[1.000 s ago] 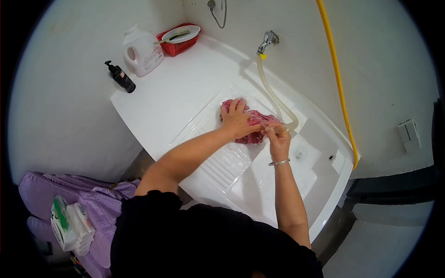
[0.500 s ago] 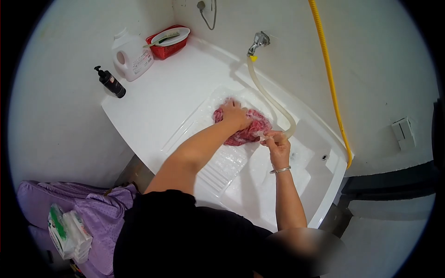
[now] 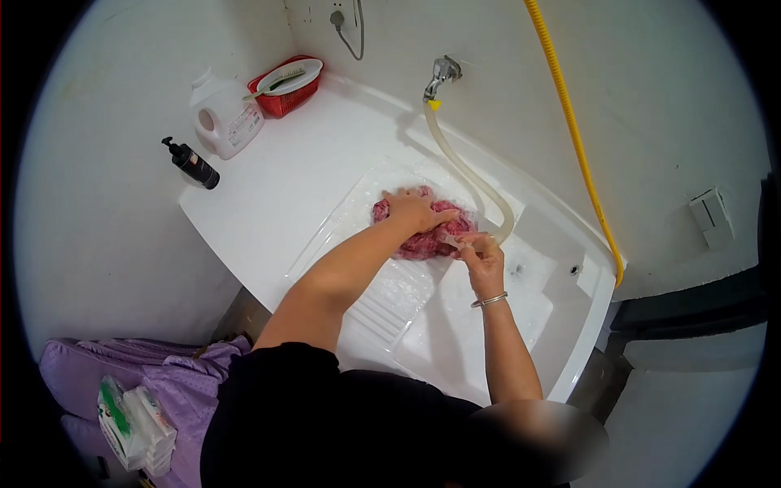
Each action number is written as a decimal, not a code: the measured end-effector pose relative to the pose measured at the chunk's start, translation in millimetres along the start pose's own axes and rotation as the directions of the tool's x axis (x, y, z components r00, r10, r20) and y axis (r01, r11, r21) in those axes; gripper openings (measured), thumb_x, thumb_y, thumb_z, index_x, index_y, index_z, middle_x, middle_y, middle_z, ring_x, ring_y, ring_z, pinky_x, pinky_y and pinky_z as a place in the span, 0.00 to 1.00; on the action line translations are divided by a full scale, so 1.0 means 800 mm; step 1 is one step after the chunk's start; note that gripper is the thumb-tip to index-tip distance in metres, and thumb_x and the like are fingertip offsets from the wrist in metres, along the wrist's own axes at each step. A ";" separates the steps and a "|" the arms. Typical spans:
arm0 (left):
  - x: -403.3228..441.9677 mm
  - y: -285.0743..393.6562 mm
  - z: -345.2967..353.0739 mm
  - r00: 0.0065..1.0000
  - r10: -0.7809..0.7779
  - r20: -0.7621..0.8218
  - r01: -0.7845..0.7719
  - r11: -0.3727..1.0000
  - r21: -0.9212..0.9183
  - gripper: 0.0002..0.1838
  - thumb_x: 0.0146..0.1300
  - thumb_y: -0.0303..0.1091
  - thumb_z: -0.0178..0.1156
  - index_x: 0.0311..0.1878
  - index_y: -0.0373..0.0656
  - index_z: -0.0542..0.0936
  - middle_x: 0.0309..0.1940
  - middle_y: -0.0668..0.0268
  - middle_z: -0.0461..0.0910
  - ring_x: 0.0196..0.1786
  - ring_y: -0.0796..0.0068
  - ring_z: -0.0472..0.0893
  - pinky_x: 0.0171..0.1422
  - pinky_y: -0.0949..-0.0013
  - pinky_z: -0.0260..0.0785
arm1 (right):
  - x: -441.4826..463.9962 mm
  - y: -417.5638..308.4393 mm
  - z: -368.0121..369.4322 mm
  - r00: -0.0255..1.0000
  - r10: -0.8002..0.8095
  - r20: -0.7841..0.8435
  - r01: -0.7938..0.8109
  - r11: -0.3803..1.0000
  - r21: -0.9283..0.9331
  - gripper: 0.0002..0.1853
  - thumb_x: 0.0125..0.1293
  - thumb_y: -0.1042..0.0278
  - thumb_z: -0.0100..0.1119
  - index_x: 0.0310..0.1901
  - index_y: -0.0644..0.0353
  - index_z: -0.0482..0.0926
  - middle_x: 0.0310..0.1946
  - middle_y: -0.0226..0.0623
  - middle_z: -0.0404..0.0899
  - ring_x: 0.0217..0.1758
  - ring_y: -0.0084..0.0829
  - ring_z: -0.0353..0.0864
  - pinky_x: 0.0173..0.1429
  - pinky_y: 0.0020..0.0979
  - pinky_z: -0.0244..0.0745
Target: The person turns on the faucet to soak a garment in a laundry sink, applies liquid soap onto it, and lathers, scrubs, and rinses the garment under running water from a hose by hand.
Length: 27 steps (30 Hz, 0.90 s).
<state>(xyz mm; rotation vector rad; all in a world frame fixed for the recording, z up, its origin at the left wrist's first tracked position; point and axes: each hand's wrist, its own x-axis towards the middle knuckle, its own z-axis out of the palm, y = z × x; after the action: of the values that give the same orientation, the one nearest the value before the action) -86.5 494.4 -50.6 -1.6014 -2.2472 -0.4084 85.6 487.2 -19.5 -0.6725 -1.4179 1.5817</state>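
A wet, crumpled red-and-white patterned cloth (image 3: 421, 246) lies on the ribbed washboard slope (image 3: 382, 305) of a white laundry sink (image 3: 561, 317), with suds around it. My left hand (image 3: 411, 211) presses down on the cloth with its fingers spread. At the cloth's right edge, my right hand (image 3: 486, 262), with a bracelet on the wrist, pinches a pale, wet corner that seems to belong to the cloth. A clear hose (image 3: 461, 165) runs from the tap (image 3: 442, 77) and curves down behind my right hand, where its end is hidden.
On the counter's left end stand a black pump bottle (image 3: 194, 165), a pale detergent jug (image 3: 228, 122) and a red basket (image 3: 285, 99) with a white dish and brush. A yellow hose (image 3: 569, 122) hangs along the wall. Purple fabric (image 3: 183, 390) with tissue packs lies lower left.
My left hand's fingers have spread wider over the cloth. My right hand has shifted slightly, and more of the pinched corner shows. The whole view has tilted a little.
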 end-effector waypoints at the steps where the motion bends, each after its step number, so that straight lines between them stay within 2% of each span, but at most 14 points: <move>1: -0.001 0.002 -0.029 0.969 0.034 0.246 -0.010 0.995 -0.098 0.23 0.49 0.52 0.53 0.48 0.52 0.74 0.42 0.61 0.73 0.50 0.59 0.70 0.52 0.49 0.54 | -0.002 0.000 -0.002 0.999 -0.038 0.003 0.038 0.999 0.016 0.02 0.57 0.80 0.52 0.31 0.63 0.71 0.37 0.39 0.74 0.35 0.26 0.77 0.37 0.27 0.78; 2: -0.003 0.000 -0.045 0.878 0.090 0.471 0.002 0.981 -0.192 0.24 0.49 0.54 0.53 0.47 0.53 0.75 0.42 0.60 0.73 0.50 0.59 0.69 0.52 0.48 0.54 | -0.005 -0.005 -0.003 0.999 -0.034 0.006 0.034 0.999 0.018 0.02 0.57 0.80 0.52 0.31 0.63 0.71 0.37 0.39 0.74 0.35 0.26 0.77 0.37 0.27 0.78; 3: -0.018 -0.002 -0.046 0.877 0.088 0.473 0.003 0.982 -0.188 0.24 0.49 0.54 0.53 0.47 0.53 0.75 0.42 0.60 0.73 0.50 0.59 0.69 0.52 0.48 0.54 | -0.010 -0.014 -0.003 0.999 0.044 0.005 -0.044 0.999 -0.006 0.02 0.57 0.80 0.51 0.32 0.63 0.72 0.37 0.39 0.74 0.34 0.27 0.77 0.37 0.27 0.78; 5: -0.057 -0.002 -0.042 0.943 0.266 0.203 -0.183 0.918 -0.352 0.23 0.46 0.52 0.58 0.43 0.48 0.77 0.43 0.58 0.73 0.52 0.58 0.69 0.52 0.46 0.54 | -0.009 -0.012 -0.005 0.992 0.122 -0.009 -0.123 0.992 -0.029 0.02 0.58 0.80 0.51 0.32 0.63 0.72 0.37 0.39 0.74 0.33 0.27 0.77 0.37 0.27 0.78; 7: -0.043 -0.005 -0.025 0.928 0.307 0.213 -0.220 0.910 -0.353 0.19 0.45 0.50 0.58 0.37 0.48 0.78 0.40 0.59 0.75 0.49 0.59 0.71 0.50 0.51 0.56 | -0.012 0.001 -0.007 0.996 0.094 -0.004 -0.094 0.994 -0.052 0.02 0.58 0.80 0.50 0.33 0.65 0.72 0.37 0.39 0.75 0.31 0.27 0.77 0.36 0.27 0.77; 10: 0.006 -0.002 -0.021 0.916 0.044 0.399 0.185 0.836 -0.517 0.15 0.47 0.43 0.58 0.36 0.46 0.76 0.33 0.56 0.76 0.39 0.60 0.76 0.48 0.60 0.60 | -0.007 -0.008 -0.006 1.000 0.012 -0.013 -0.012 0.999 -0.030 0.02 0.58 0.79 0.51 0.33 0.65 0.72 0.36 0.39 0.75 0.31 0.26 0.77 0.36 0.27 0.77; 11: 0.010 -0.005 -0.017 0.919 0.045 0.392 0.180 0.837 -0.516 0.15 0.47 0.43 0.58 0.36 0.46 0.76 0.33 0.56 0.76 0.39 0.60 0.76 0.48 0.60 0.60 | -0.006 -0.010 -0.007 1.000 -0.001 -0.019 0.001 0.999 -0.039 0.02 0.58 0.79 0.51 0.33 0.64 0.72 0.36 0.38 0.75 0.32 0.26 0.77 0.36 0.26 0.77; 14: 0.008 -0.016 -0.025 0.944 -0.109 0.311 0.329 0.259 -0.908 0.21 0.52 0.40 0.54 0.52 0.51 0.70 0.37 0.55 0.75 0.40 0.55 0.75 0.49 0.60 0.62 | -0.005 -0.019 -0.012 0.999 0.008 -0.041 -0.009 1.000 -0.009 0.02 0.58 0.79 0.51 0.33 0.64 0.72 0.35 0.39 0.75 0.32 0.26 0.77 0.36 0.26 0.78; 15: 0.006 -0.026 -0.034 0.945 -0.106 0.309 0.326 0.259 -0.909 0.21 0.52 0.40 0.54 0.52 0.51 0.70 0.37 0.55 0.75 0.40 0.55 0.75 0.49 0.60 0.62 | -0.005 -0.021 -0.014 0.999 0.005 -0.044 -0.006 1.000 -0.009 0.02 0.58 0.79 0.51 0.33 0.64 0.72 0.35 0.39 0.75 0.32 0.26 0.77 0.36 0.26 0.78; 17: 0.000 -0.048 -0.055 0.957 0.229 0.180 -0.051 0.740 -0.671 0.22 0.54 0.39 0.53 0.54 0.47 0.70 0.37 0.55 0.73 0.40 0.58 0.74 0.50 0.60 0.64 | -0.002 -0.023 -0.014 0.999 -0.002 -0.036 0.001 1.000 -0.016 0.02 0.58 0.78 0.51 0.33 0.64 0.73 0.35 0.38 0.75 0.33 0.25 0.77 0.36 0.26 0.78; 18: -0.001 -0.049 -0.065 0.871 0.272 0.408 -0.053 0.879 -0.473 0.24 0.55 0.45 0.53 0.54 0.46 0.70 0.38 0.58 0.71 0.46 0.60 0.71 0.55 0.55 0.59 | 0.000 -0.024 -0.012 0.999 -0.002 -0.038 0.002 1.000 -0.010 0.02 0.58 0.78 0.51 0.33 0.64 0.73 0.35 0.38 0.75 0.33 0.25 0.77 0.36 0.26 0.78; 21: -0.013 -0.029 -0.110 0.868 0.262 0.422 -0.149 0.948 -0.283 0.27 0.53 0.50 0.54 0.54 0.46 0.70 0.44 0.58 0.70 0.52 0.61 0.67 0.59 0.48 0.51 | -0.001 -0.021 -0.007 1.000 0.013 -0.005 -0.013 1.000 0.000 0.01 0.58 0.79 0.51 0.32 0.65 0.70 0.37 0.40 0.73 0.36 0.27 0.76 0.38 0.28 0.78; 22: -0.024 -0.021 -0.098 0.943 0.262 0.204 -0.201 0.939 -0.278 0.28 0.50 0.51 0.57 0.52 0.45 0.71 0.48 0.58 0.68 0.54 0.62 0.65 0.61 0.45 0.47 | -0.001 -0.019 -0.004 1.000 0.030 0.002 -0.030 1.000 -0.002 0.01 0.58 0.79 0.50 0.32 0.65 0.70 0.37 0.40 0.73 0.36 0.27 0.76 0.38 0.28 0.78; 27: -0.070 0.005 -0.062 0.913 0.292 0.283 -0.206 0.932 -0.297 0.23 0.46 0.45 0.61 0.45 0.45 0.72 0.43 0.63 0.72 0.50 0.63 0.69 0.61 0.47 0.47 | -0.009 -0.001 0.001 1.000 -0.001 -0.006 0.001 0.999 0.038 0.03 0.59 0.77 0.50 0.34 0.64 0.72 0.36 0.39 0.75 0.32 0.27 0.77 0.37 0.27 0.77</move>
<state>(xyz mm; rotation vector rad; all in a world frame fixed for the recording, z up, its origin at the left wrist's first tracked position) -60.3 427.5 -30.9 -2.2103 -2.2400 -0.4096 88.5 480.4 -19.4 -0.6535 -1.3808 1.6010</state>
